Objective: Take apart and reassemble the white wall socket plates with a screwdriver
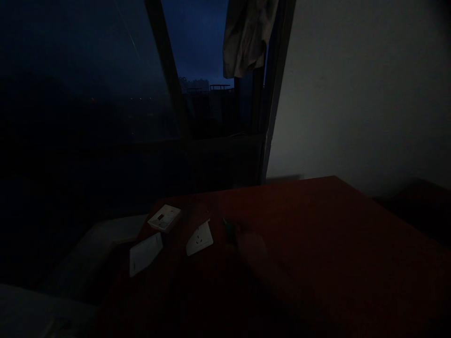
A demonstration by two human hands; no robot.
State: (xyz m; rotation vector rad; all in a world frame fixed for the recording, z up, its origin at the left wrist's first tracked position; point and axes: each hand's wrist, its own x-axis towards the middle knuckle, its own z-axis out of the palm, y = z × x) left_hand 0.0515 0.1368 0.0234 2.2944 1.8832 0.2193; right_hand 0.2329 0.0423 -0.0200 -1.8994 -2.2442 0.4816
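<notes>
The scene is very dark. A white wall socket [200,240] with slots in its face is tilted above the red-brown table. My left hand [192,218], barely visible, covers the socket's upper left edge and seems to grip it. To its right, my right hand [251,245] is closed around a slim tool with a greenish part [228,227], whose thin tip points up and left, apart from the socket. The tool's exact kind is lost in the dark. Left of the socket are a white square back box [165,218] and a white cover plate [146,254].
The red-brown table [317,211] reaches to the right, against a pale wall [359,94]. Behind it stands a dark-framed window [169,70] with a cloth [246,37] hanging at the top. A pale surface [38,310] shows at the lower left.
</notes>
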